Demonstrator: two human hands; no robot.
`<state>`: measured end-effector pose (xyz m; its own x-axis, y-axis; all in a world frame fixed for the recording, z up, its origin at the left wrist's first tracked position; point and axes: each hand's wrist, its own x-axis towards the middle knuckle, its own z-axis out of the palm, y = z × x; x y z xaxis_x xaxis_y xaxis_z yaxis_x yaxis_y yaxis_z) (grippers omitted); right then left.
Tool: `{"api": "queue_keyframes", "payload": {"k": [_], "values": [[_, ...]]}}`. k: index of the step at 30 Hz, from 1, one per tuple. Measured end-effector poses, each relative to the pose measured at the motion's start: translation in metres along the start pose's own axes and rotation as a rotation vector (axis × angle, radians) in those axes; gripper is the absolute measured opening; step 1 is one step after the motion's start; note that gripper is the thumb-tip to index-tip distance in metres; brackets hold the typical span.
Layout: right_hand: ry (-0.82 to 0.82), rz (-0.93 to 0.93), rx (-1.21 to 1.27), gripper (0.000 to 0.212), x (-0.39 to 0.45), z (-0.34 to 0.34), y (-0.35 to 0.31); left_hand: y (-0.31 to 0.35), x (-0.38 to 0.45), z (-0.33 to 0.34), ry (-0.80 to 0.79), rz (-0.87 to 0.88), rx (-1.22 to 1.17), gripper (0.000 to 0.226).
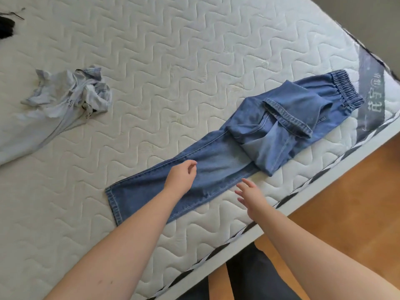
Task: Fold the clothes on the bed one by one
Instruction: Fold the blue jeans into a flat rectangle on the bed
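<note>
Blue jeans (218, 167) lie on the white quilted mattress (151, 61) along its right edge. Their elastic waistband points to the far right. One leg stretches toward me; the other is doubled back in a heap over the hip area, cuff uppermost. My left hand (180, 177) hovers over the stretched leg with its fingers loosely curled and nothing in them. My right hand (251, 194) reaches in beside the leg's near edge, fingers spread, holding nothing. A crumpled pale blue-white garment (71, 92) lies at the left of the bed.
A dark item (6, 27) shows at the top left corner of the mattress. The bed's white frame edge (313, 191) runs diagonally, with wooden floor (346, 202) beyond it. My dark-trousered legs (249, 282) stand at the bedside.
</note>
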<state>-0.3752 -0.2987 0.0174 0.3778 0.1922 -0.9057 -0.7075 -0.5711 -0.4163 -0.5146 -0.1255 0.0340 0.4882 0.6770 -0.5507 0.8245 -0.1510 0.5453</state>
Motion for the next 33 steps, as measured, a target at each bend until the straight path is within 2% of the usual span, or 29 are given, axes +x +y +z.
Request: {"api": "queue_keyframes", "payload": {"k": [4,8,10,15,18,21,25,30,33], "values": [[0.133,-0.014,0.012,0.053,0.053,-0.019,-0.006,0.032,0.059,0.032,0.050,0.073,0.091,0.033],[0.207,-0.017,0.095,0.006,0.091,-0.029,-0.013,0.052,0.110,0.053,0.080,0.168,0.210,0.040],[0.223,-0.011,0.131,0.019,0.104,-0.029,-0.012,0.058,0.131,0.064,0.081,0.199,0.315,0.039],[0.306,-0.010,0.085,0.031,0.125,-0.024,-0.010,0.063,0.157,0.089,0.170,0.175,0.509,0.030],[0.360,-0.044,-0.023,0.037,0.126,-0.023,-0.009,0.064,0.165,0.087,0.220,0.153,0.492,0.017],[0.410,-0.084,-0.079,0.046,0.119,-0.026,-0.008,0.068,0.174,0.076,0.191,0.085,0.394,0.014],[0.472,-0.128,-0.122,0.044,0.112,-0.032,-0.002,0.074,0.194,0.049,0.166,-0.006,0.266,0.012],[0.401,-0.059,-0.126,0.038,0.116,-0.027,-0.007,0.079,0.213,0.037,0.086,-0.023,0.355,0.006],[0.410,0.011,-0.111,0.034,0.123,-0.034,-0.013,0.083,0.218,0.048,-0.011,-0.069,0.451,0.016]]}}
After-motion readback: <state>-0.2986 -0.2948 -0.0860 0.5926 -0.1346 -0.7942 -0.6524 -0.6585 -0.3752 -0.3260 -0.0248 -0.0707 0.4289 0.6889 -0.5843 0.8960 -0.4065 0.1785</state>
